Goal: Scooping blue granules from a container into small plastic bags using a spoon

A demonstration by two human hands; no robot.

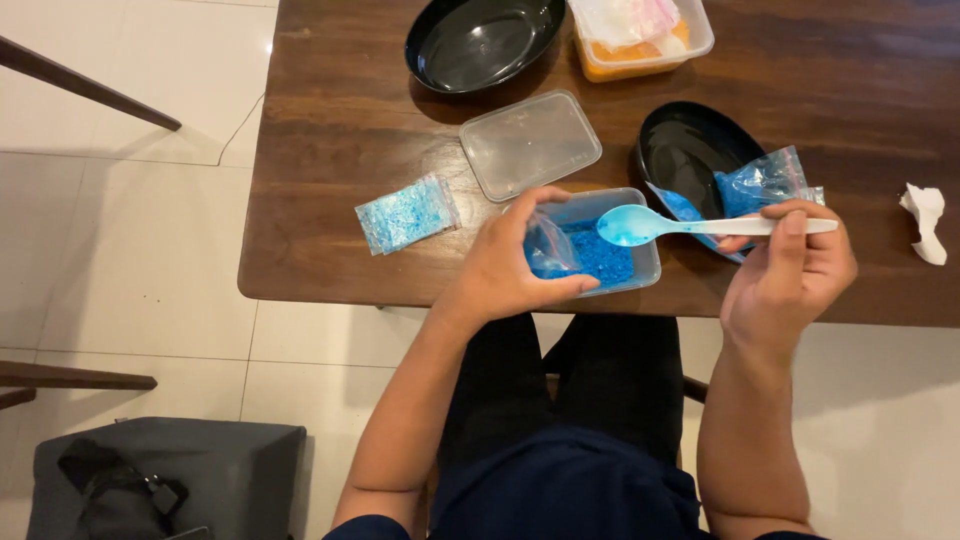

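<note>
Spoon (700, 226) between right-hand fingers (790, 232)

The left hand (505, 270) pinches a small clear plastic bag (549, 248) over a clear rectangular plastic tub of blue granules (610, 255) at the edge of the dark wooden table (330, 130). The right hand (790, 275) grips a white plastic spoon (690, 226), its blue-stained bowl hovering above the tub. Just beside it, blue-filled bags (762, 182) lie on a black oval dish (685, 150).
</note>
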